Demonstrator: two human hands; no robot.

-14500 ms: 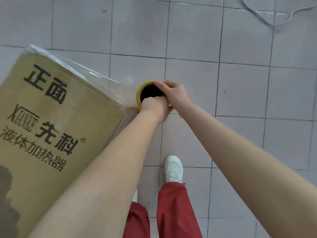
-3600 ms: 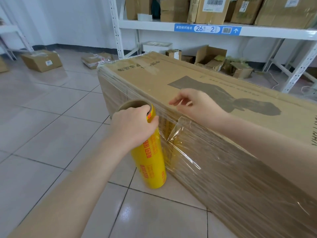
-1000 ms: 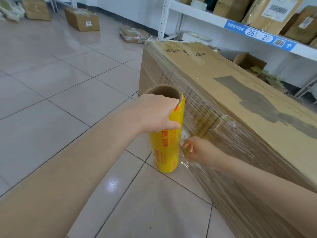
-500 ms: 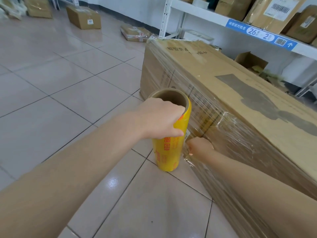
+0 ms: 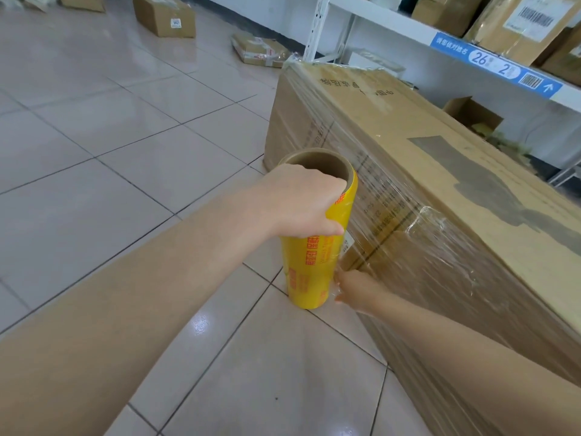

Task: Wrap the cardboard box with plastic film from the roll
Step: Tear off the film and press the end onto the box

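Note:
A long cardboard box (image 5: 408,127) lies on the tiled floor, its near side covered in clear plastic film (image 5: 418,247). A yellow film roll (image 5: 311,272) with a brown cardboard core stands upright beside that side. My left hand (image 5: 298,202) grips the roll's top rim. My right hand (image 5: 355,291) is low between the roll and the box, fingers spread against the film near the roll's lower end. Whether it pinches the film I cannot tell.
A white metal shelf (image 5: 471,48) loaded with cartons runs behind the box. Small cardboard boxes (image 5: 163,14) and a flat parcel (image 5: 259,51) lie on the floor at the back. An open carton (image 5: 471,113) sits under the shelf. Tiled floor (image 5: 110,146) spreads to the left.
My right hand has slid down along the film from mid-roll height to the roll's lower end. My left hand keeps its grip on the roll top.

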